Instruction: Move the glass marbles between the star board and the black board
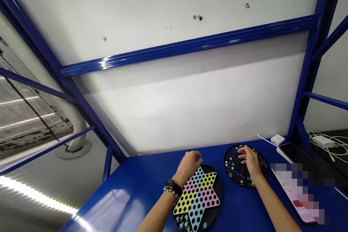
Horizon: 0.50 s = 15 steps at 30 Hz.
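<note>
Blue tabletop (152, 177) vs. white wall (190, 105); L hand (189, 164), w/ dark watch (174, 186) on wrist, fingers curled, is at far edge of star-shaped board (197, 191), approx. center; can't tell if it grips anything; R hand (250, 159), fingers loosely spread, nothing visible in them, is over round black tray (236, 175) w/ marbles, just R of board; white charger (277, 139) near back R corner.
</note>
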Motion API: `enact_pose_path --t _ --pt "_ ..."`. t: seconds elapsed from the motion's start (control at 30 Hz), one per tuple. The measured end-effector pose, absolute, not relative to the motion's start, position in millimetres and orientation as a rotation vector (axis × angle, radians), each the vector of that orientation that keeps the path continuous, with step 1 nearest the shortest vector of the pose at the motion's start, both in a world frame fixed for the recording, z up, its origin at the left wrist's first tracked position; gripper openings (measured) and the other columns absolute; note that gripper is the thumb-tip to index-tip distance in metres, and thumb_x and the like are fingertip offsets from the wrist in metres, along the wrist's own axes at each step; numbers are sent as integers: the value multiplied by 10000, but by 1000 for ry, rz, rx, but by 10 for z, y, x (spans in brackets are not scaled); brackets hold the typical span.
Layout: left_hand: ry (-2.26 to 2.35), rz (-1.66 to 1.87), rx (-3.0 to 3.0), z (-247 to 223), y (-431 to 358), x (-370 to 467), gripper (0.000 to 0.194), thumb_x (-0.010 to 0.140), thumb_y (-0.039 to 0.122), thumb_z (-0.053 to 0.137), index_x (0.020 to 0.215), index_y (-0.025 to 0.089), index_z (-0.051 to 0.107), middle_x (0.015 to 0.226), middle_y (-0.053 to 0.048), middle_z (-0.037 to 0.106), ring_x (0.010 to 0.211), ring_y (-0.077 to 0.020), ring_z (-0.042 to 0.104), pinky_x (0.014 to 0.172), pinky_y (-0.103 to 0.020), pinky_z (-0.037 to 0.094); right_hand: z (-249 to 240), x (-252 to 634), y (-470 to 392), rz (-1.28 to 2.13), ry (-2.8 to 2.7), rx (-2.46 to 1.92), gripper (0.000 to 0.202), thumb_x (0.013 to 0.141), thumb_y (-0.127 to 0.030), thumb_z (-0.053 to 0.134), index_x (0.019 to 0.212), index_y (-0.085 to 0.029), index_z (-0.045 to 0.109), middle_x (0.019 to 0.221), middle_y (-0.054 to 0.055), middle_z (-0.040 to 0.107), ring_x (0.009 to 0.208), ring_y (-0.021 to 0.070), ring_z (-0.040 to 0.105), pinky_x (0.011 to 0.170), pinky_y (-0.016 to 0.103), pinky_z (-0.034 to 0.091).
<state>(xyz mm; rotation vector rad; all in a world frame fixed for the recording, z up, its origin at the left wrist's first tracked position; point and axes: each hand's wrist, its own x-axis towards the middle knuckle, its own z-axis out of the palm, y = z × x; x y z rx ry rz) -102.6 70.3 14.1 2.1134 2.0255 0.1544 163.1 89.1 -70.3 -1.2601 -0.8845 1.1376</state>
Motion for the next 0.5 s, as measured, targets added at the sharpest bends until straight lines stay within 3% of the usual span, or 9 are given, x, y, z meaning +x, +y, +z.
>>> enact_pose_path --t 0.13,0.23,0.37,0.43,0.5 --pt "1561 664 2154 216 616 -368 251 890 271 566 1082 192 707 1071 -59 755 921 -190 704 871 -305 558 -645 1470 804 1766 -558 -909 388 904 -542 536 886 -175 662 857 93 732 616 170 654 458 234 450" --pt "1386 672 2279 236 555 3 268 905 254 546 1112 247 716 1131 -51 731 990 -194 686 903 -302 535 -634 1431 763 1952 -368 -744 282 932 -420 534 870 -169 645 719 49 675 486 109 547 371 172 327" --pt "1551 591 2309 246 606 -157 304 957 272 474 1154 259 706 1196 -56 707 1026 -197 671 903 -304 521 -685 1557 823 1818 -311 -816 181 883 -319 562 774 -182 608 585 -21 548 380 60 342 337 160 178" --pt "1684 493 2290 226 653 -482 325 973 259 429 1138 251 709 1180 -53 718 1028 -195 671 899 -299 516 -707 1663 874 1624 -388 -970 200 857 -356 570 755 -190 612 625 -7 583 418 77 400 361 183 239" --pt "1817 268 2265 182 671 -852 326 968 251 426 1124 251 713 1183 -51 725 1073 -205 664 896 -297 514 -711 1762 910 1348 -540 -1189 269 848 -436 555 766 -196 647 765 45 680 592 143 579 467 233 398"
